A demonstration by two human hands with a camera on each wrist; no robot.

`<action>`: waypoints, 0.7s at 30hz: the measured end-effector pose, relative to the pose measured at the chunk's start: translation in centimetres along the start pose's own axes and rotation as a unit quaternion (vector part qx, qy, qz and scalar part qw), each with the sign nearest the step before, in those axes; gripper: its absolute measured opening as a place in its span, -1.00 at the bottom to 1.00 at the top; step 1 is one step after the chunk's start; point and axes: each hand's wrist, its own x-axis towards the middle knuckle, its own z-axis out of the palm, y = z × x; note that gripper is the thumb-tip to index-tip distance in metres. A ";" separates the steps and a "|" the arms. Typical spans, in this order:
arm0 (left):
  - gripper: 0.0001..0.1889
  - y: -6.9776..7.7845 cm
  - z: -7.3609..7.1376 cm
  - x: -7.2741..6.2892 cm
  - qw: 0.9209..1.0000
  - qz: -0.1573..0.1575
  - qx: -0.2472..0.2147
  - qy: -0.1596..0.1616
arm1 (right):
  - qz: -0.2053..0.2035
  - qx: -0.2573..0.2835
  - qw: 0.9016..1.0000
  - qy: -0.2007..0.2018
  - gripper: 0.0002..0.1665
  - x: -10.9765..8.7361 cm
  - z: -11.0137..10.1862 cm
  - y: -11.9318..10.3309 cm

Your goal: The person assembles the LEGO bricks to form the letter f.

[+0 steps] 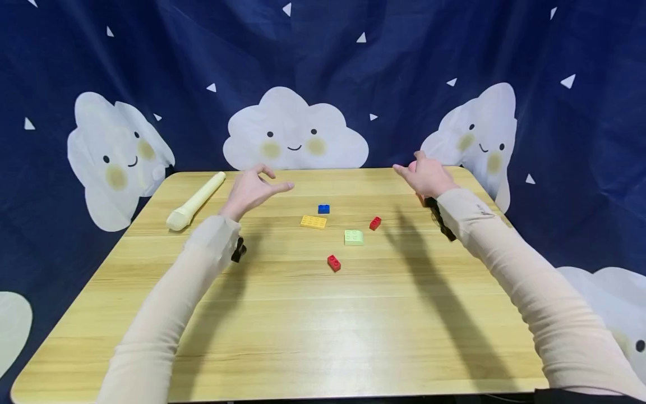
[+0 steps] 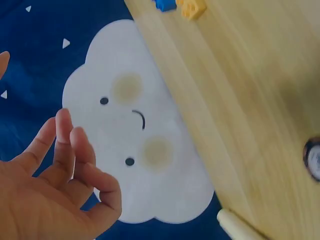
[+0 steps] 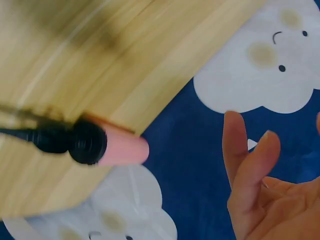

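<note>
My left hand [image 1: 254,189] is raised over the back left of the table, fingers loosely bent with thumb apart, and holds nothing. It is nearest to a pale yellow toy microphone [image 1: 195,203] lying on the table. My right hand [image 1: 426,175] hovers over the back right corner, its fingers relaxed around air. Close by it, a pink cylindrical thing with a black top [image 3: 122,146] stands near the table edge; in the head view the hand mostly hides it. Between the hands lie a blue brick [image 1: 323,209], a yellow brick [image 1: 314,222], a light green brick [image 1: 354,238] and two red bricks [image 1: 375,223].
The wooden table [image 1: 323,325] has rounded corners. Behind it hangs a dark blue curtain [image 1: 323,56] printed with smiling clouds and white triangles. At the left wrist view's right edge a round, dark-rimmed object [image 2: 314,159] shows in part.
</note>
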 end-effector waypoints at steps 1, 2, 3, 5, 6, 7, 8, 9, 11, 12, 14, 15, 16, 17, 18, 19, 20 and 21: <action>-0.20 0.1 0.3 -0.1 1.000 0.000 -0.007 -0.012 | 0.004 0.017 1.000 -0.008 -0.08 0.0 0.1 0.1; -0.22 0.3 0.6 -0.3 1.000 0.000 -0.012 -0.023 | 0.008 0.038 0.999 -0.017 -0.18 0.0 0.3 0.2; -0.24 0.5 1.0 -0.5 0.999 0.000 -0.013 -0.033 | 0.012 0.059 0.998 -0.028 -0.25 -0.1 0.5 0.3; -0.27 0.8 1.6 -1.0 0.998 0.000 -0.004 -0.055 | 0.020 0.093 0.994 -0.053 -0.34 -0.1 0.8 0.6; -0.28 0.9 2.0 -1.2 0.998 0.001 0.002 -0.067 | 0.025 0.104 0.992 -0.066 -0.35 -0.2 0.9 0.7; -0.28 1.1 2.3 -1.4 0.997 0.002 0.010 -0.080 | 0.030 0.113 0.990 -0.078 -0.32 -0.3 1.1 0.8; -0.29 1.2 2.7 -1.7 0.996 0.003 0.017 -0.092 | 0.035 0.127 0.987 -0.092 -0.27 -0.3 1.3 1.0; -0.29 1.3 3.1 -1.9 0.994 0.004 0.025 -0.104 | 0.038 0.135 0.984 -0.105 -0.23 -0.4 1.5 1.1; -0.31 1.5 4.0 -2.4 0.991 0.008 0.032 -0.127 | 0.048 0.149 0.978 -0.134 -0.19 -0.7 1.9 1.3; -0.33 1.6 4.5 -2.6 0.990 0.010 0.034 -0.138 | 0.050 0.158 0.975 -0.150 -0.19 -0.8 2.2 1.5; -0.36 1.8 5.5 -3.1 0.987 0.016 0.036 -0.153 | 0.051 0.171 0.968 -0.179 -0.21 -1.0 2.8 1.8; -0.38 1.9 6.0 -3.3 0.986 0.020 0.038 -0.159 | 0.050 0.173 0.965 -0.191 -0.23 -1.1 3.1 1.9; -0.39 2.1 6.5 -3.6 0.986 0.023 0.042 -0.162 | 0.050 0.175 0.962 -0.201 -0.24 -1.2 3.4 2.1; -0.40 2.2 6.9 -3.8 0.985 0.026 0.047 -0.164 | 0.049 0.178 0.960 -0.208 -0.25 -1.3 3.7 2.1; -0.41 2.2 7.4 -4.0 0.984 0.029 0.050 -0.168 | 0.046 0.179 0.959 -0.215 -0.25 -1.4 4.0 2.2; -0.42 2.3 7.8 -4.2 0.983 0.031 0.057 -0.169 | 0.044 0.179 0.958 -0.218 -0.26 -1.5 4.3 2.3; -0.41 2.4 8.1 -4.4 0.983 0.032 0.064 -0.170 | 0.044 0.180 0.958 -0.219 -0.28 -1.5 4.6 2.3; -0.42 2.5 8.5 -4.6 0.982 0.034 0.069 -0.174 | 0.043 0.180 0.958 -0.219 -0.31 -1.5 4.8 2.4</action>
